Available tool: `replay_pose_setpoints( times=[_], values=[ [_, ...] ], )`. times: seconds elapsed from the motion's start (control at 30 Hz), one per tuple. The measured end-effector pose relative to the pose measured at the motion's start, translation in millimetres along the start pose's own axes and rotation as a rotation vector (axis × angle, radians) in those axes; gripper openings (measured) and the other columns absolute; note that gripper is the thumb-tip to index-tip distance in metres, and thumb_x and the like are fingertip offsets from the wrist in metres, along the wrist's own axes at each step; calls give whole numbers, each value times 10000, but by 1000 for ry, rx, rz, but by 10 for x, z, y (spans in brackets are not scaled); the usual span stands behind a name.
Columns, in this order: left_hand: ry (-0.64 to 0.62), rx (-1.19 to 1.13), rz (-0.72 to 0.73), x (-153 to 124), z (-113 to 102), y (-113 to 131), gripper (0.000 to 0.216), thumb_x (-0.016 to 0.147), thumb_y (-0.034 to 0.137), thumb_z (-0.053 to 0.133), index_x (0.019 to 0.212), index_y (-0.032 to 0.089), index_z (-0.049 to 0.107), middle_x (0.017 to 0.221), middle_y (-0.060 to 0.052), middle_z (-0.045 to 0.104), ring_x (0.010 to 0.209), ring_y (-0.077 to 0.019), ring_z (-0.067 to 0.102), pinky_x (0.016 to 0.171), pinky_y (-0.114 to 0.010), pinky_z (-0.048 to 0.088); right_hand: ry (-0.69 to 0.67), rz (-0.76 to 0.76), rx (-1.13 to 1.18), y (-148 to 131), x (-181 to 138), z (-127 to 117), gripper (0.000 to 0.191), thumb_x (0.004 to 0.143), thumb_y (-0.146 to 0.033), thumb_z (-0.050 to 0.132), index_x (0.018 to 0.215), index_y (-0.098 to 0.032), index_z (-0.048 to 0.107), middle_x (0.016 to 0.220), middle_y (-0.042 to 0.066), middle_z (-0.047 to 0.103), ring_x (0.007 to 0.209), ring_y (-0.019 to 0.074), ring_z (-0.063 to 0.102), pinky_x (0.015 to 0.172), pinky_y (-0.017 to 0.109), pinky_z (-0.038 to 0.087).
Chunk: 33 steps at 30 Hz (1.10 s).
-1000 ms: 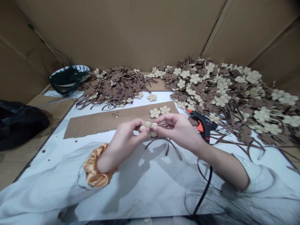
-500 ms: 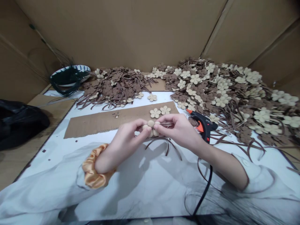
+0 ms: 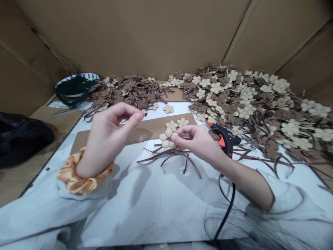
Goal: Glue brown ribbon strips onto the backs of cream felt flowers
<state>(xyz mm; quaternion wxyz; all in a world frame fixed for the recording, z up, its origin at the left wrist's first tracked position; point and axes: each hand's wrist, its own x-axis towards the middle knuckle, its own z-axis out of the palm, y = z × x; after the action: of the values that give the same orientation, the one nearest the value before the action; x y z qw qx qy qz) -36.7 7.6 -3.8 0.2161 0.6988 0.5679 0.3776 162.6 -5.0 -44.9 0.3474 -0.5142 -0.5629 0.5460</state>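
Observation:
My right hand (image 3: 201, 143) pinches a cream felt flower (image 3: 165, 138) by one side, and a brown stitched ribbon runs from it under the fingers. Raised to the left, over the cardboard strip (image 3: 153, 129), is my left hand (image 3: 105, 137). Its thumb and forefinger are pressed together; whatever is between them, if anything, is too small to tell. Two cream flowers (image 3: 171, 125) lie on the strip, just beyond the held one. Loose brown ribbons (image 3: 153, 158) trail on the white board below it.
A black glue gun (image 3: 225, 137) with orange tip and trigger lies right of my right hand, its cord running toward me. Heaped brown and cream flowers (image 3: 247, 100) fill the back right, with another pile (image 3: 130, 92) at back left. A bowl (image 3: 95, 75) and black bag (image 3: 23, 139) sit left.
My left hand has let go of the flower and moved left and up. The right hand still holds the flower, and more ribbon ends now show beneath it.

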Motion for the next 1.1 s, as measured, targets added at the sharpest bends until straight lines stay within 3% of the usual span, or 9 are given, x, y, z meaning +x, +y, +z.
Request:
replay_pose_setpoints(
  times=[0.17, 0.33, 0.47, 0.57, 0.63, 0.7, 0.8, 0.87, 1.1],
  values=[
    [72, 42, 4, 101, -105, -28, 267, 837, 342, 473, 607, 232, 551, 652, 27, 567, 681, -146, 528, 670, -325, 399, -16, 25, 32, 4, -18, -18, 184, 737, -307, 629, 767, -125, 621, 636, 10, 615, 586, 105, 559, 564, 222, 440],
    [3, 21, -63, 126, -80, -50, 170, 766, 436, 585, 725, 272, 597, 783, 31, 641, 735, -174, 580, 643, -321, 423, -23, 53, 68, -29, -38, -28, 192, 740, -309, 642, 776, -121, 633, 682, 15, 628, 601, 86, 564, 571, 195, 457],
    [2, 141, 6, 141, -108, -99, 432, 847, 477, 410, 490, 238, 455, 519, 17, 477, 547, -146, 491, 572, -324, 349, -19, 65, 89, -50, -37, -26, 178, 738, -293, 645, 758, -117, 629, 667, 12, 624, 589, 80, 562, 568, 189, 460],
    [-157, 203, -14, 155, -91, -126, 502, 832, 533, 379, 455, 220, 485, 465, 6, 477, 497, -152, 469, 534, -310, 332, -25, 53, 101, -47, -35, -14, 173, 732, -287, 647, 757, -116, 630, 663, 15, 625, 584, 84, 562, 572, 200, 460],
    [-331, 126, -16, 143, -31, -121, 390, 780, 529, 471, 637, 200, 624, 612, -7, 614, 584, -172, 538, 553, -290, 380, -25, 45, 103, -40, -38, -2, 167, 723, -283, 651, 751, -120, 630, 654, 12, 624, 577, 88, 561, 567, 205, 457],
    [-513, -3, -36, 99, 59, -94, 342, 732, 498, 557, 826, 184, 655, 750, -24, 670, 659, -178, 576, 579, -268, 418, -26, 34, 89, -32, -43, 13, 163, 714, -285, 657, 741, -127, 631, 653, 8, 626, 578, 92, 563, 558, 207, 451],
    [-640, -70, -96, 0, 181, -29, 331, 747, 494, 559, 731, 171, 628, 631, 4, 610, 570, -137, 527, 517, -228, 373, -61, 7, 70, -20, -52, 35, 169, 717, -297, 657, 738, -131, 639, 677, 18, 642, 604, 104, 581, 562, 211, 455],
    [-628, -58, -111, -51, 219, 4, 349, 775, 482, 529, 644, 165, 593, 574, 18, 555, 534, -119, 479, 500, -221, 337, -79, 9, 115, -15, -56, 45, 182, 726, -303, 656, 773, -128, 645, 715, 29, 655, 622, 105, 596, 577, 215, 472],
    [-488, -110, -203, -55, 185, 20, 268, 756, 379, 535, 609, 157, 564, 572, 21, 508, 558, -119, 449, 528, -228, 331, -80, 53, 229, -29, -52, 44, 212, 702, -311, 695, 771, -137, 597, 636, -5, 636, 593, 100, 617, 580, 217, 497]
  ],
)
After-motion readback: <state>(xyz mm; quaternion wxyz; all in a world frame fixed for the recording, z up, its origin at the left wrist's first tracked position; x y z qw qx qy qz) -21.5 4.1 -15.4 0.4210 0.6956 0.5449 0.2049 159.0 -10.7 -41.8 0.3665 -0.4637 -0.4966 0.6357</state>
